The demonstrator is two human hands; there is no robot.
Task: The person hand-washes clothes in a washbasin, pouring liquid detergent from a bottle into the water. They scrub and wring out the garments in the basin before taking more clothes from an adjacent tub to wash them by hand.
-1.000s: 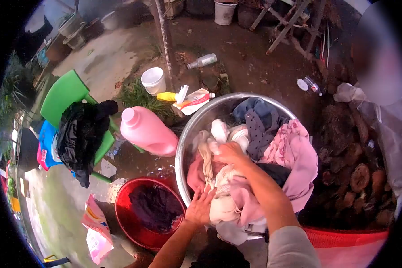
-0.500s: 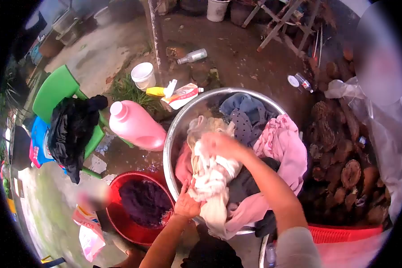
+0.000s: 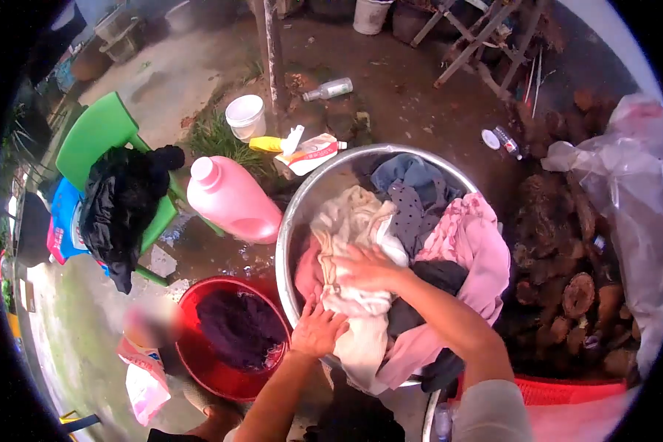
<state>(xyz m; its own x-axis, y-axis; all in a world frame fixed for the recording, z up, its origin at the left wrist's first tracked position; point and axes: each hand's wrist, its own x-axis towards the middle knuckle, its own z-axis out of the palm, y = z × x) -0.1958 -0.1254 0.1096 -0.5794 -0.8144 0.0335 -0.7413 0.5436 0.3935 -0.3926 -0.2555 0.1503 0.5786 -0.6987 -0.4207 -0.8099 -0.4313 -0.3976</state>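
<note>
A large metal basin [image 3: 292, 221] holds a heap of clothes. My right hand [image 3: 368, 269] lies with fingers spread on a cream and white garment [image 3: 350, 214] in the middle of the heap. Lower left of it, my left hand [image 3: 318, 331] rests at the basin's near-left side, fingers apart, touching the light cloth. Around them are a dotted dark cloth [image 3: 407, 221], a blue cloth [image 3: 412, 177], a pink garment [image 3: 479, 250] along the right side, a dark cloth [image 3: 438, 278] and a rosy red cloth [image 3: 309, 272] at the left wall.
Left of the basin stand a pink detergent bottle [image 3: 232, 199] and a red bucket [image 3: 191, 353] with dark cloth. A green chair [image 3: 99, 136] bears a black garment [image 3: 121, 206]. Beyond are a white bucket [image 3: 245, 118] and a yellow-and-white spray bottle [image 3: 276, 142]. Logs [image 3: 578, 295] lie right.
The cream and white garment has been turned over and spread in the basin, exposing the dark cloth. My right hand has opened over it and moved lower than half a second ago.
</note>
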